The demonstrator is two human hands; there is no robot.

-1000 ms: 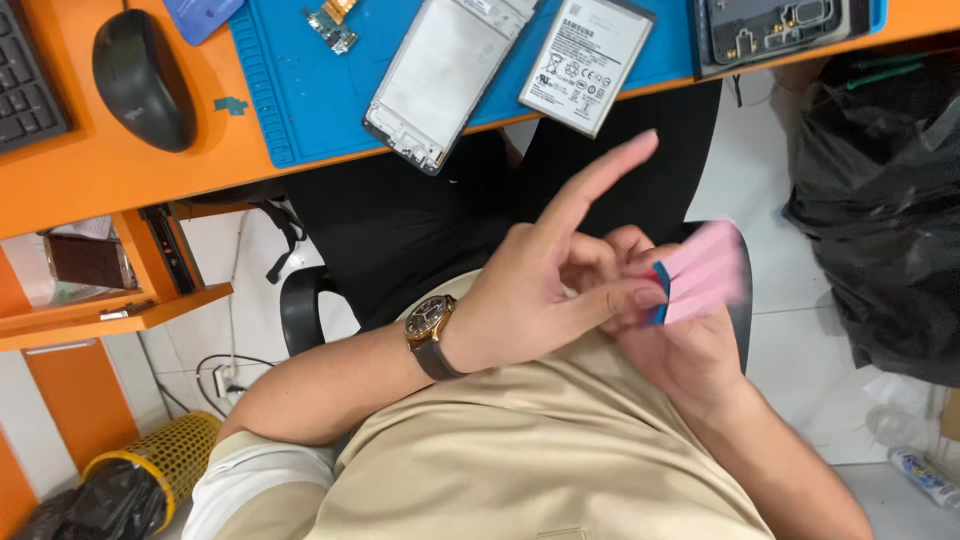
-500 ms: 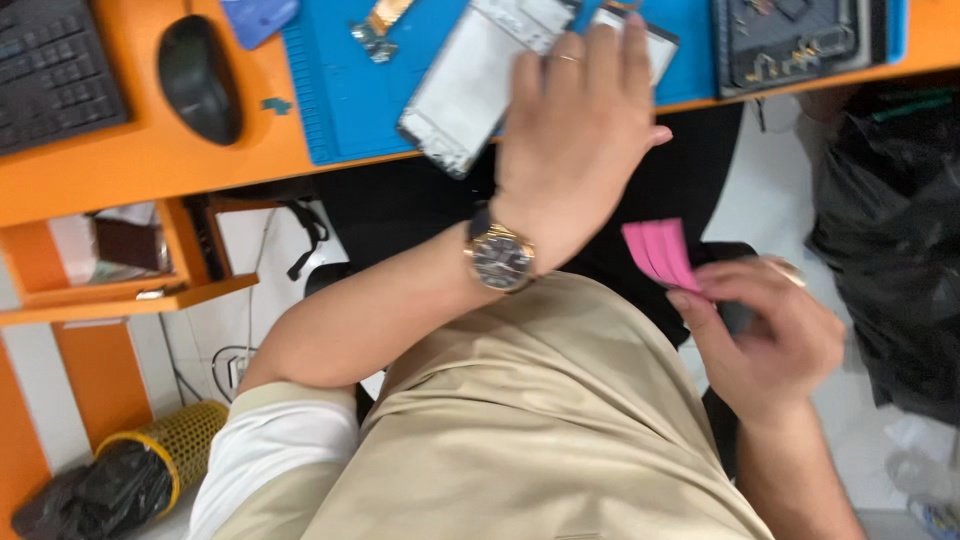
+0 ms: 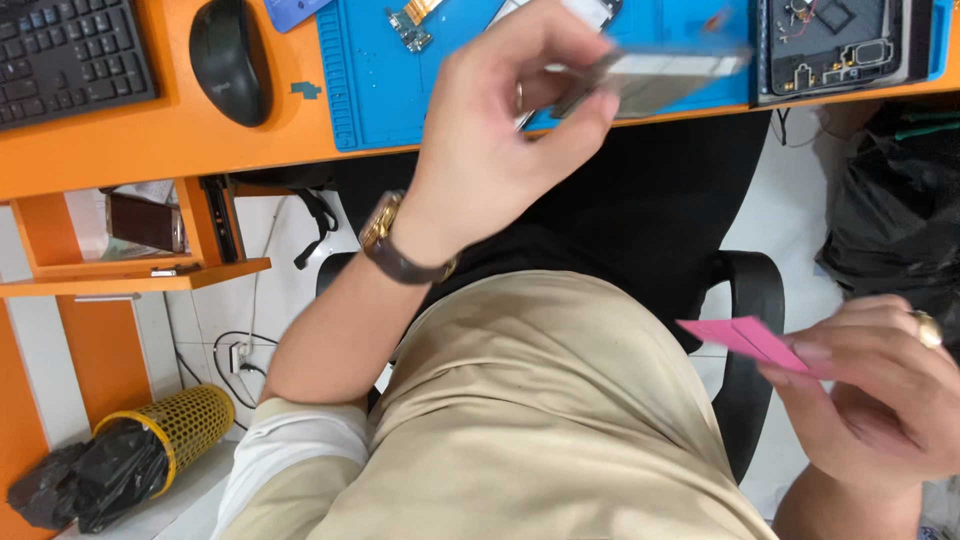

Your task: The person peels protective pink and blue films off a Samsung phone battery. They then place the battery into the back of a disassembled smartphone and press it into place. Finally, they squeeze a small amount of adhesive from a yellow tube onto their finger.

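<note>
Left hand (image 3: 500, 130) pinches a blurred flat phone part (image 3: 655, 78) over the blue mat (image 3: 370, 90); right hand (image 3: 880, 400) grips a pink card (image 3: 745, 340)

Left hand (image 3: 500, 120): raised — fingers pinched shut, forearm angled up, bent at the elbow.
Right hand (image 3: 880, 390): low, fingers curled, thumb pressed down.
</note>
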